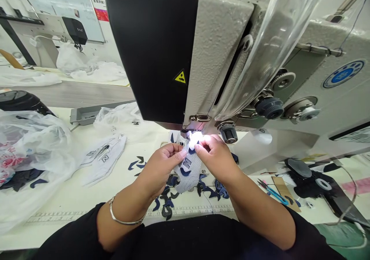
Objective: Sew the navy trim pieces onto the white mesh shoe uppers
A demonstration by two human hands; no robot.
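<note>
A light grey mesh panel (pixel 189 181) bearing an outlined letter N lies beneath the lit head of a sewing machine (pixel 224 40), its far end at the needle area and its near end pointing toward the person, between the fingertips of two bare hands. The left hand (pixel 160 165), below a silver bangle (pixel 125 220), has thumb and forefinger drawn together on the panel's left edge, gripping it just beside the letter. The right hand (pixel 218 154) reaches in from the right, its thumb and forefinger bent close together and touching a curved navy patch (pixel 192 148) near the panel's far end; whether they pinch the patch or only press it cannot be told. A second navy piece (pixel 185 172) lies on the mesh, on the near side of the letter. More dark curved pieces (pixel 167 202) are scattered near the panel, on the far side of a printed ruler scale (pixel 190 210). To the left, similar panels (pixel 105 158) lie stacked beside a translucent plastic bag (pixel 43 133); to the right, blue-handled snips (pixel 276 193) rest on the table (pixel 86 210).
</note>
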